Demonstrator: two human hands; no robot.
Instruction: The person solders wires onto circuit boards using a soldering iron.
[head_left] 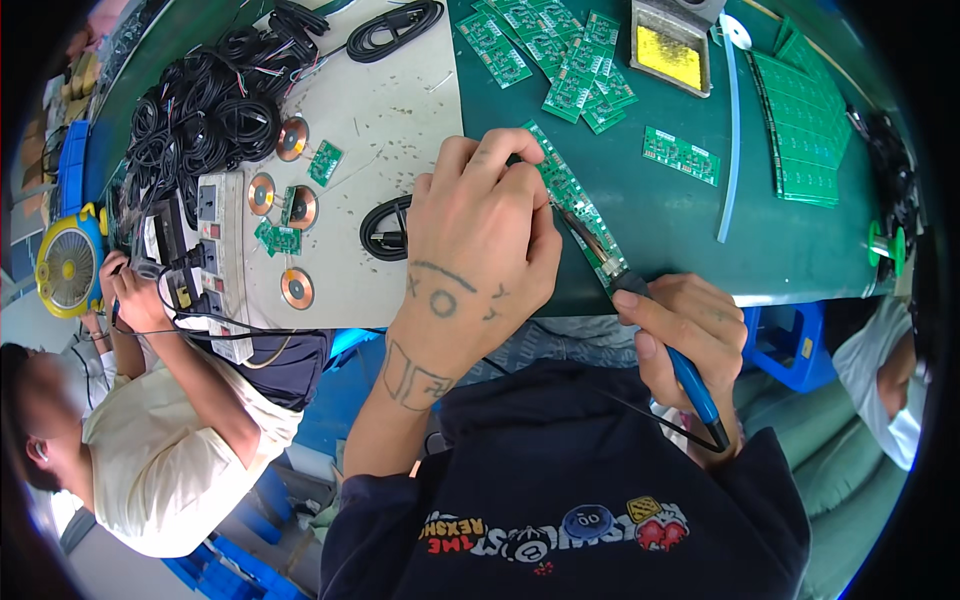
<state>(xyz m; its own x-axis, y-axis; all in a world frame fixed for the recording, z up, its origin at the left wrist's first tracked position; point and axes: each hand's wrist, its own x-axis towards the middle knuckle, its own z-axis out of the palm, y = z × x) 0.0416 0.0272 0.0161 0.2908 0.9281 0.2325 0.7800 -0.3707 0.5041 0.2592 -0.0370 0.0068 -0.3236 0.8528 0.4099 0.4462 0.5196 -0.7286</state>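
A narrow green circuit board (570,188) lies slanted on the green mat, between my two hands. My right hand (692,335) is closed round the blue handle of a soldering iron (694,388). The iron's metal tip points up and left over the board, close to its surface. My left hand (485,215) is curled at the board's left side, fingers bent toward its far end. A bit of something dark shows at those fingertips, but the hand hides most of it. A coiled black cable (385,228) lies just left of this hand.
Loose boards (565,60) and a yellow sponge tray (668,58) lie at the back. Board panels (805,130) and a single board (680,156) are to the right. Copper coils (297,288), a power strip (222,240) and heaped black cables (205,105) fill the left. A co-worker (180,440) sits there.
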